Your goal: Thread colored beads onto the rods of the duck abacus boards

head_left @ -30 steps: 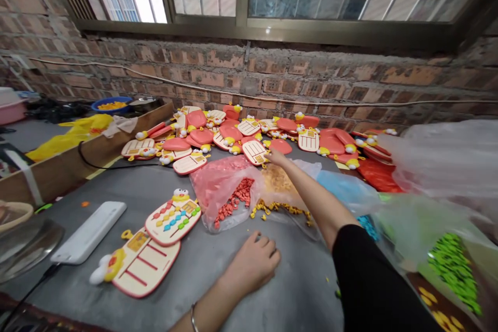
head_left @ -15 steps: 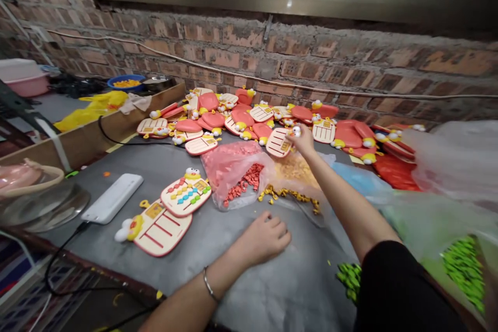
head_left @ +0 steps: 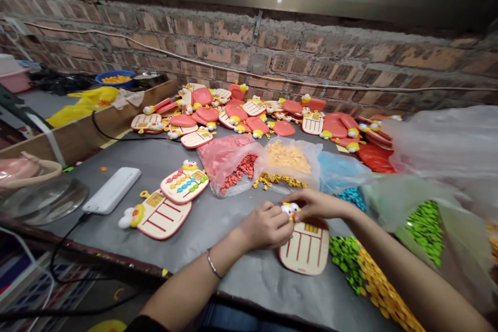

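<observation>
Cream plastic toy board, red-rimmed: one, flat on the grey work surface, near me and right of centre, its slots bare of beads. Duck head, white and yellow: at the board's far end, between my hands. Left hand: closed, curled round the duck head from the left, metal bangle at the wrist. Right hand: reaching across from the right, fingers bent and gripping the head from the far side. Change: both hands now meet on this board near me, whereas my right hand was out by the far heap of red and cream boards, so the handling has shifted from that heap to the near side. Loose green beads and yellow beads lie just right of the board. Hidden: my fingers cover the join of head and board, so I cannot tell how they meet or whether anything small is in my grip. Green-bead bag: blurred, at right
</observation>
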Motion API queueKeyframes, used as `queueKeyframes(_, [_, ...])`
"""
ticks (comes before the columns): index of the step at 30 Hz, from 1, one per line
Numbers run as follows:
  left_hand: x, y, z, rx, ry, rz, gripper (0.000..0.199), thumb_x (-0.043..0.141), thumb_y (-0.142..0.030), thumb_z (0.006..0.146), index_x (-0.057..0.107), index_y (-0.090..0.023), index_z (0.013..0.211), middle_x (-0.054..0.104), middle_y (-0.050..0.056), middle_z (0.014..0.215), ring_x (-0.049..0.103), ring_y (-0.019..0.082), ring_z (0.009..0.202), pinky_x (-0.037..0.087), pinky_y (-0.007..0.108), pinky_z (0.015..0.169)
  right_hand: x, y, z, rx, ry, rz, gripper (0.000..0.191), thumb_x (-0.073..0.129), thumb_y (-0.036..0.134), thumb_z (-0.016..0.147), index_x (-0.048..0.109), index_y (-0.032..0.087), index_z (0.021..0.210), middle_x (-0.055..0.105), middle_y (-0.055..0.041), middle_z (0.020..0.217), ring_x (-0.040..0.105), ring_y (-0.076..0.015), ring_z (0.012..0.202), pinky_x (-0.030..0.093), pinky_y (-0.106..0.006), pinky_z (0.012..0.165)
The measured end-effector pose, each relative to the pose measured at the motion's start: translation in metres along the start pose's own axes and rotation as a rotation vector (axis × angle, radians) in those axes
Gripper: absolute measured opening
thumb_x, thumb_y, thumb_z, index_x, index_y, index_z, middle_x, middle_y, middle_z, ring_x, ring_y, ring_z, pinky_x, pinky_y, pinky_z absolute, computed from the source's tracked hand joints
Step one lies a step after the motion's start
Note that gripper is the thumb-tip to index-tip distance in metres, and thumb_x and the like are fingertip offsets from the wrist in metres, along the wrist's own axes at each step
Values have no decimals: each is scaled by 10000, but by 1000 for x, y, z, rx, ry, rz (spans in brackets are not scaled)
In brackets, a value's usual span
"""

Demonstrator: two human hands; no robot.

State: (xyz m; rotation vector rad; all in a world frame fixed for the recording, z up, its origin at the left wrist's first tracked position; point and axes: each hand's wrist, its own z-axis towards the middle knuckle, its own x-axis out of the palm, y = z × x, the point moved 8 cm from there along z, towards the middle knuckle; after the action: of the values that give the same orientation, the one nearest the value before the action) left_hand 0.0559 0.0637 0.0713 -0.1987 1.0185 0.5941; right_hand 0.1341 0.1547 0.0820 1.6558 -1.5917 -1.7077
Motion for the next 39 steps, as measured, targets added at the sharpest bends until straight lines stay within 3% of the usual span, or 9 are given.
queueKeyframes(3, [18,7,1,-62,191,-46,240,412,-313,987,618,-192,960,628,64,905,558,208,904,373,357,753,13,-7,27,-49,-27,-119,346,695,269,771,711,193,1109,719,-58,1044,651,-225,951,513,-329,841])
queueKeyframes(8, [31,23,-8,-214,291,-51,234,571,-354,912,593,-168,1052,594,111,1070,516,269,999,403,398,794,-8,6,83,-169,-403,-359,238,562,115,845,709,170,1024,717,-87,1007,647,-219,929,498,-350,852])
queueKeyframes(15, [47,40,-23,-374,372,-126,399,629,-502,868,592,-189,1113,577,124,1129,510,311,1072,440,422,848,13,14,188,-123,-369,-663,278,562,90,865,657,120,1125,652,-164,1153,632,-240,981,481,-318,847])
queueKeyframes(19, [48,41,-25,-371,395,-214,444,657,-462,863,545,-211,1212,545,103,1207,519,282,1090,467,389,860,11,11,202,-136,-394,-631,302,508,66,887,633,146,1149,649,-140,1183,615,-226,1032,466,-313,886])
queueKeyframes(24, [41,32,-20,-333,404,-329,499,662,-368,879,473,-227,1319,525,88,1235,528,258,1094,478,369,886,-4,9,150,-188,-493,-427,196,572,39,807,647,118,969,688,-86,950,631,-192,866,494,-287,794])
queueKeyframes(28, [39,24,-16,-305,401,-452,464,628,-277,907,467,-235,1340,515,89,1254,517,258,1114,472,377,920,-14,-7,67,-231,-603,1,108,618,147,817,659,151,917,687,-54,899,643,-178,825,520,-297,767])
queueKeyframes(32, [43,27,-18,-303,416,-523,383,574,-252,934,506,-239,1311,526,91,1257,517,260,1116,458,390,931,-9,-35,-15,-135,-690,248,231,692,347,816,674,167,960,700,-74,935,666,-206,871,546,-339,793])
queueKeyframes(36, [46,27,-23,-280,429,-584,666,695,-486,817,439,-268,1391,447,109,1405,418,326,1262,378,470,1016,3,-48,-69,-78,-804,73,215,631,390,883,687,187,925,691,-85,942,660,-216,874,547,-346,770])
queueKeyframes(39, [48,21,-26,-255,469,-582,920,727,-646,696,363,-271,1453,337,131,1507,317,370,1341,293,515,1065,22,-51,-75,-75,-763,-213,194,541,304,949,687,185,901,670,-84,907,633,-203,840,521,-326,738])
